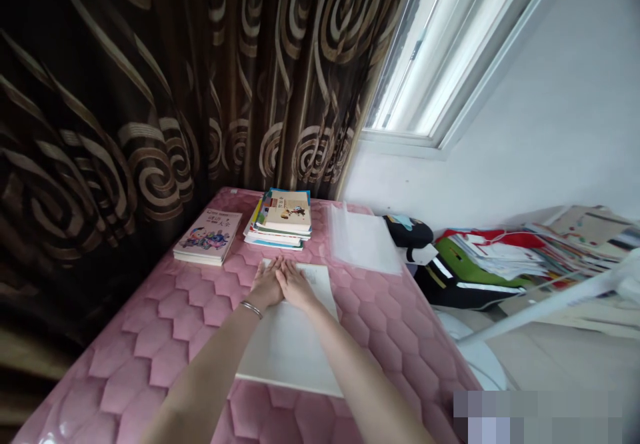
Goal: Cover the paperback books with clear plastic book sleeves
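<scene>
A pink quilted cover [170, 324] fills the lower frame. At its centre lies a flat white rectangular book [283, 354], and the left hand [266, 285] and right hand [296, 286] rest side by side on its far end, fingers spread flat and open, gripping nothing.

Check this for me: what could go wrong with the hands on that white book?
The bracelet on the left hand could snag the white book. The bumpy pink cover may let the book slip under pressing hands. The clear plastic sheet sits close by and could get knocked.
</scene>
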Demonstrator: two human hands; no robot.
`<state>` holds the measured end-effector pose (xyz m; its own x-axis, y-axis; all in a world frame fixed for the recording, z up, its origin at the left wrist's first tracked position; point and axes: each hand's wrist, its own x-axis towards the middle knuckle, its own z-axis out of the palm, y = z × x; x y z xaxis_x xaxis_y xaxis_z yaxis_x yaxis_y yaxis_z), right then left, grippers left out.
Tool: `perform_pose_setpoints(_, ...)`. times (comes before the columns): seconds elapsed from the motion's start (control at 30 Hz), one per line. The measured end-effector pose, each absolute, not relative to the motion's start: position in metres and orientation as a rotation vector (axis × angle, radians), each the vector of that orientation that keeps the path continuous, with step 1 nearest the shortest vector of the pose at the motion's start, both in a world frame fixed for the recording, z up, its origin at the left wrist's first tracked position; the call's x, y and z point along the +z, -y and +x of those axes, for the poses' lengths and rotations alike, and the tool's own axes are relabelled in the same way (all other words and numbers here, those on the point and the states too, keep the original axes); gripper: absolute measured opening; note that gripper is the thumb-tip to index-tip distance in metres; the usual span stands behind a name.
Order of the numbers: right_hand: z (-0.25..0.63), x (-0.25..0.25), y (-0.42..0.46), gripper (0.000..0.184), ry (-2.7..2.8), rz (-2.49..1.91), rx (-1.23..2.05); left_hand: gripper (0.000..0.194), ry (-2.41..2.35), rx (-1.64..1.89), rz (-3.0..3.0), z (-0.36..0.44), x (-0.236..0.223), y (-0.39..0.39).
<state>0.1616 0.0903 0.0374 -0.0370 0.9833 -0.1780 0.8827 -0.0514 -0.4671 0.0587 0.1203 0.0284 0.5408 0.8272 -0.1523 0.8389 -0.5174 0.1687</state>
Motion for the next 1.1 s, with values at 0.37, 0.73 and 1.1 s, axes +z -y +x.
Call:
perform_pose_setpoints(0.37, 0.225, 0.023, -0.070, 0.065, 1.881, -2.416, 0.383, 0.065, -1.461, 0.009, 2.467, 0.062, 0.027, -0.122)
perform_pose_setpoints(0.73, 0.227, 0.019, -0.068, 0.063, 1.854, -2.419, 0.329, 0.061, -1.660, -0.055, 2.419, 0.021, 0.029, -0.134)
perform_pose_setpoints(1.1, 0.225, 0.017, -0.067, 0.065, 1.877, -2.398, 0.262, 0.062, -1.545, 0.108, 2.533, 0.071, 0.042, -0.107)
